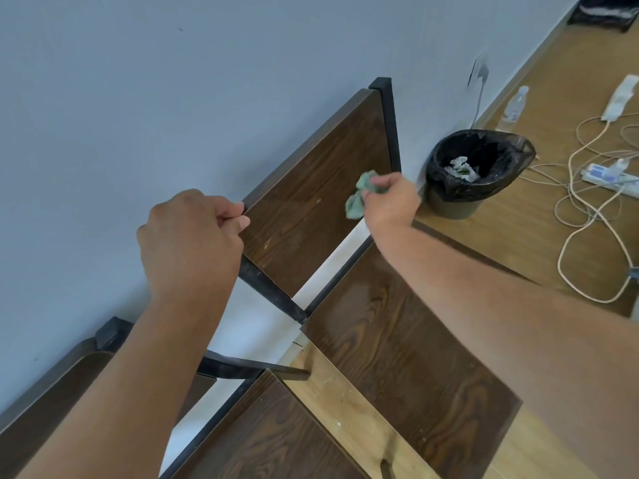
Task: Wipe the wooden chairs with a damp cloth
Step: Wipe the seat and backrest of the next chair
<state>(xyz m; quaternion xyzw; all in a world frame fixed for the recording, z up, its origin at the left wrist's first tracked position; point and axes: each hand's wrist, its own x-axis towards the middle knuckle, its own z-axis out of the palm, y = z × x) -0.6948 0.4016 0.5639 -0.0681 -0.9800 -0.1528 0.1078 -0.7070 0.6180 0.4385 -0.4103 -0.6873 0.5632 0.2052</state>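
Head view: near chair seat (408, 357) below forearms. Left hand (193, 236) clenched on backrest (318, 188) corner, steadying. Right hand (390, 198) grasping crumpled green cloth (359, 198) against panel. Best: firm strokes along grain, reaching black frame (389, 122).

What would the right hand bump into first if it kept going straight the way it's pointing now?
Probably the chair's black frame post at the backrest edge; the right hand, holding the green cloth, points up along the backrest. Depth is unclear.
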